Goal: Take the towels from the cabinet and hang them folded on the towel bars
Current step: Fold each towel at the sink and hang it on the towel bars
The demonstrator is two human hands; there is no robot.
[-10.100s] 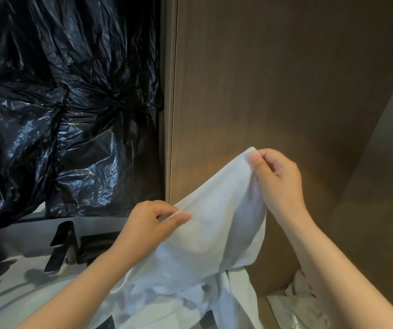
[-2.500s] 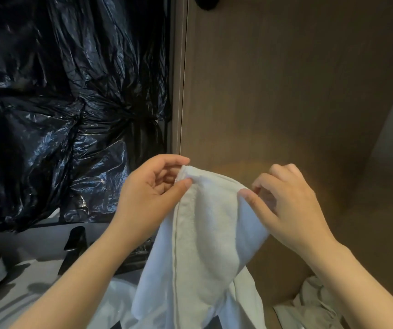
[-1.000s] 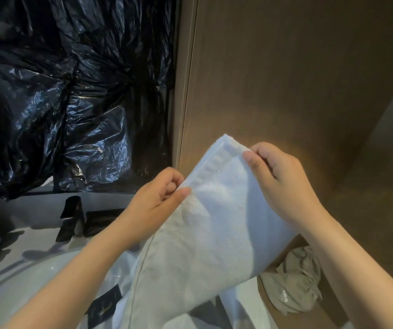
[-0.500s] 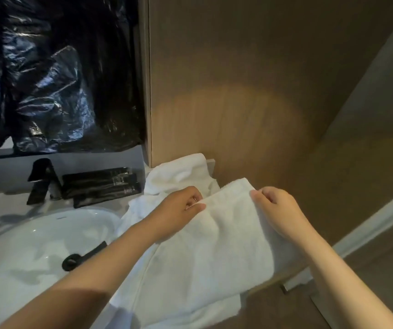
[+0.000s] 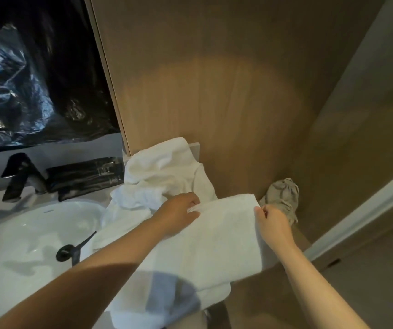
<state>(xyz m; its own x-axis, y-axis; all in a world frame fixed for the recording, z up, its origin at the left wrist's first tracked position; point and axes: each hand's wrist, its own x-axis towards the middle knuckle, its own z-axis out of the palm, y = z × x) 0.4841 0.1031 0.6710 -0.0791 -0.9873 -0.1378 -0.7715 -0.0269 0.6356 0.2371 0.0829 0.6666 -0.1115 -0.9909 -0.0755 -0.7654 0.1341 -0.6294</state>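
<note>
A folded white towel hangs low over the right end of the counter. My left hand pinches its top left corner and my right hand pinches its top right corner. Its lower part drapes down past the counter's front edge. Behind my left hand a heap of crumpled white towels lies on the counter against the wooden wall. No towel bar is in view.
A white sink basin with a black drain stopper fills the lower left. A black faucet and black packets stand behind it. Black plastic sheeting covers the wall. A grey crumpled cloth sits in the right corner.
The view has tilted down towards the counter. Both hands have lowered the folded towel from chest height down onto the counter's right end, still holding its top corners.
</note>
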